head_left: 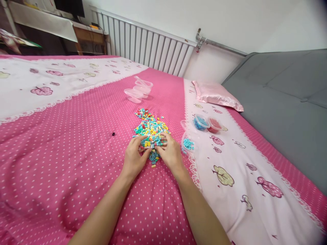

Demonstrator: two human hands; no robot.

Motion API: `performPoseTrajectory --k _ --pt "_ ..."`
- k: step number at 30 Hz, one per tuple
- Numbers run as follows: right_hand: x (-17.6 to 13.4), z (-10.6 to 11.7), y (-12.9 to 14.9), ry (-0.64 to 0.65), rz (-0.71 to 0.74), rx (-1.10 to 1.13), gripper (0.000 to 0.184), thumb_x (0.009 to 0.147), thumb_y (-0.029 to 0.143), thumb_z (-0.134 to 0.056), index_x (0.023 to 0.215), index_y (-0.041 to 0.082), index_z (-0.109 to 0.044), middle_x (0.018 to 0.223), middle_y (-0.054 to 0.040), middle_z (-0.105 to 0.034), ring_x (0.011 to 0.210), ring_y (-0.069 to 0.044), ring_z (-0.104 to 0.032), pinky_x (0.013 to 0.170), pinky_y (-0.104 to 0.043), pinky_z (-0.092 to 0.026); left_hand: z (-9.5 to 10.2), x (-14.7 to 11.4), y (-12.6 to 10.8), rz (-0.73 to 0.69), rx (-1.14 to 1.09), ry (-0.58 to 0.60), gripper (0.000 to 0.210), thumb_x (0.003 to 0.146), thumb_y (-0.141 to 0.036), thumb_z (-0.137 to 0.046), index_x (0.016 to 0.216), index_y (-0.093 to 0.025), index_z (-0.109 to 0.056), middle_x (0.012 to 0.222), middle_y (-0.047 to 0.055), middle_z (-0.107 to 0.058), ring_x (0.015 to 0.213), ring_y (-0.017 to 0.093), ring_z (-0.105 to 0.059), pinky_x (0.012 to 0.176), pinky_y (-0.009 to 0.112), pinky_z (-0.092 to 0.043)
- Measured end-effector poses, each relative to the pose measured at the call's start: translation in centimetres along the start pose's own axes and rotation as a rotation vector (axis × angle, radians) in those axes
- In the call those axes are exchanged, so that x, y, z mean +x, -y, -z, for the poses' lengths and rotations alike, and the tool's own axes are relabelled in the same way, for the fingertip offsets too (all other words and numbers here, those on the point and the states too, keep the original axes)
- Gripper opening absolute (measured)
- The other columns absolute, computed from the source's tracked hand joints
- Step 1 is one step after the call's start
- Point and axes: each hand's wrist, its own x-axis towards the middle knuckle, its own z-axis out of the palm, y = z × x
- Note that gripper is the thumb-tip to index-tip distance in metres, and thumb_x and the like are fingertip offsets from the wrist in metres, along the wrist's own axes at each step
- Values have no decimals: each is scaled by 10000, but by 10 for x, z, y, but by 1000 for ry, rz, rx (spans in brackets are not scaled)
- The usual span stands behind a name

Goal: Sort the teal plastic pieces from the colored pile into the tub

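A pile of small coloured bricks [150,127], teal, yellow, red and white, lies on the pink dotted bedsheet [76,143]. My left hand [134,154] and my right hand [170,151] rest at the near end of the pile, palms down, fingertips curled in among the bricks. Whether either hand actually holds any bricks is hidden by the fingers. To the right of my right hand sits a clear tub with teal bricks [188,143]. Beyond it stand a tub of blue bricks [200,122] and a tub of red bricks [214,125].
Empty clear tubs [139,91] sit stacked beyond the pile. A small dark bit [113,134] lies left of the pile. A pink pillow [217,95] lies at the back right, beside a grey padded headboard [281,102]. A white radiator [145,44] lines the far wall.
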Motion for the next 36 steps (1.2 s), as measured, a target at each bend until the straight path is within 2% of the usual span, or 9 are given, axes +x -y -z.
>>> performPoseTrajectory --k 7,13,17,19,22,25,27,31,36 --pt "2 1 1 33 121 76 512 800 74 -440 1295 206 -421 1300 -89 -536 1115 -141 -576 895 -273 -510 0 8 -2 -78 12 43 370 832 -259 -489 1199 -217 -515 1212 77 -559 1110 212 -546 912 390 -487" --pt "4 6 2 44 219 -26 580 792 3 -316 1339 189 -370 1305 -65 -545 1200 -103 -512 995 -270 -429 2 6 -6 -136 21 163 438 857 -260 -435 1290 -194 -443 1309 86 -533 1226 200 -477 1040 390 -369" --pt "2 14 2 -16 169 -174 598 750 -19 -315 1324 122 -399 1287 -110 -552 1208 -142 -502 1039 -301 -383 3 5 -6 -166 25 207 492 857 -256 -419 1341 -175 -390 1391 99 -458 1316 200 -380 1101 402 -282" --pt "-1 18 1 -8 119 -287 600 739 -19 -330 1326 89 -400 1305 -138 -531 1234 -175 -476 1059 -331 -357 4 5 -6 -161 34 174 510 838 -259 -439 1339 -177 -396 1390 90 -460 1332 206 -355 1115 408 -258" --pt "-5 24 -1 58 73 -421 611 738 -1 -370 1347 51 -366 1339 -179 -488 1277 -221 -422 1060 -364 -343 8 6 -6 -107 48 64 511 783 -249 -482 1289 -183 -459 1362 73 -490 1324 215 -367 1105 398 -287" --pt "-6 26 -2 142 19 -479 595 752 14 -394 1345 58 -364 1319 -190 -498 1252 -234 -448 1042 -364 -353 12 8 -6 -12 108 -67 501 729 -226 -496 1228 -181 -519 1342 81 -505 1294 224 -410 1095 409 -309" --pt "-5 25 -3 189 -15 -497 578 760 19 -407 1334 74 -380 1303 -184 -513 1237 -234 -465 1035 -358 -357 14 8 -4 67 163 -96 523 711 -246 -509 1227 -163 -523 1335 108 -505 1295 246 -406 1092 427 -311" --pt "-3 20 -6 212 -25 -485 604 765 25 -428 1361 78 -348 1348 -178 -481 1263 -230 -443 1049 -349 -338 11 5 6 195 234 23 639 721 -360 -525 1316 -143 -442 1405 151 -421 1357 305 -296 1085 492 -294" --pt "-3 15 -6 206 -5 -459 652 757 17 -427 1396 77 -312 1375 -166 -444 1293 -214 -396 1065 -330 -317 7 3 12 135 179 212 723 736 -417 -501 1378 -120 -353 1473 168 -314 1383 294 -237 1105 486 -246"
